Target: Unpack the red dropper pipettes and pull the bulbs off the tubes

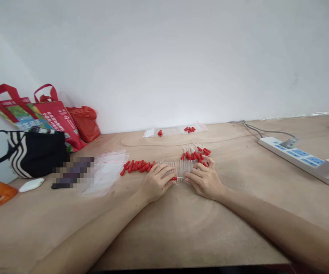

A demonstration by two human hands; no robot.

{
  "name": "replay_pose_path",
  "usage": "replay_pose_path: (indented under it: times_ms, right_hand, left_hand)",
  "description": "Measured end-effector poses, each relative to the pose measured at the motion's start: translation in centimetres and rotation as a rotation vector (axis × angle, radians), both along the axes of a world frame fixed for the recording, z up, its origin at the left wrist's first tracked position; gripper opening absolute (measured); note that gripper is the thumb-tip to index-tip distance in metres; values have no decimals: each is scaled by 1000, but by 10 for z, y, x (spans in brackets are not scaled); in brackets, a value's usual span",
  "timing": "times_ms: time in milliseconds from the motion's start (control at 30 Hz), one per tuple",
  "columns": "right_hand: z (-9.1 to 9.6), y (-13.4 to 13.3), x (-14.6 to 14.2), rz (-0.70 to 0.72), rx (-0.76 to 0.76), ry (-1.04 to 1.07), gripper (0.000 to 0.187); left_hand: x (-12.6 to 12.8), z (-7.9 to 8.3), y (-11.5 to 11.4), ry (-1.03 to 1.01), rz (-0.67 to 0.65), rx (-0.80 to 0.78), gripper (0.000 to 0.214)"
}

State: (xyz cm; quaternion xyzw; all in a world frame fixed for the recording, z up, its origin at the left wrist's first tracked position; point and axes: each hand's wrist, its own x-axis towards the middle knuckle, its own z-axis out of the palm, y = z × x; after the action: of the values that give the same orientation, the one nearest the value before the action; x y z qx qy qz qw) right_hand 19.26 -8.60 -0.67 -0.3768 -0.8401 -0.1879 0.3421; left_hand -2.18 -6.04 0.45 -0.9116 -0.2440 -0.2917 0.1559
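Near the middle of the wooden table, my left hand (pixel 159 180) pinches a red rubber bulb (pixel 174 178) between thumb and fingertips. A thin clear glass tube (pixel 180 177) runs level from that bulb to the fingers of my right hand (pixel 205 178), which are closed on it; how deep its end sits in the bulb is too small to tell. Behind both hands lies a row of clear tubes (pixel 183 166), partly covered by them. Loose red bulbs (pixel 137 166) are heaped left of my left hand. Droppers with red bulbs (pixel 194 155) lie in a pile beyond my right hand.
Clear plastic bags (pixel 107 171) lie at left beside a blurred dark object (pixel 73 172). A black striped bag (pixel 38 152) and red shopping bags (pixel 58 120) stand farther left. Bagged parts (pixel 171 131) lie by the wall. A white power strip (pixel 298 158) with a cable is at right.
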Motion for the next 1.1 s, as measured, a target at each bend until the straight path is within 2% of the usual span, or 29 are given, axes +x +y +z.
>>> replay_pose_path:
  times_ms: [233, 467, 600, 700, 800, 967, 1033, 1100]
  right_hand:
    - [4, -5, 3, 49, 38, -28, 21]
    - [6, -9, 5, 78, 92, 2, 20]
    - [7, -9, 15, 77, 81, 45, 20]
    - [6, -5, 22, -1, 54, 107, 19]
    - [3, 0, 20, -33, 57, 150, 15]
    - [5, 9, 4, -85, 69, 222, 14]
    - [8, 13, -2, -127, 63, 241, 14]
    - [10, 18, -8, -152, 73, 211, 15]
  left_hand:
    - [-2, 3, -5, -10, -54, 50, 12]
    - [-3, 7, -9, 29, -62, 51, 17]
    - [-10, 3, -8, -38, -46, 43, 20]
    - [-22, 6, -5, -190, 78, -66, 20]
    - [-38, 15, 5, -356, 313, -205, 22]
    - [-83, 30, 35, -505, 696, -306, 28]
    - [-101, 30, 45, -514, 793, -372, 32]
    - [-114, 27, 53, -547, 834, -448, 34]
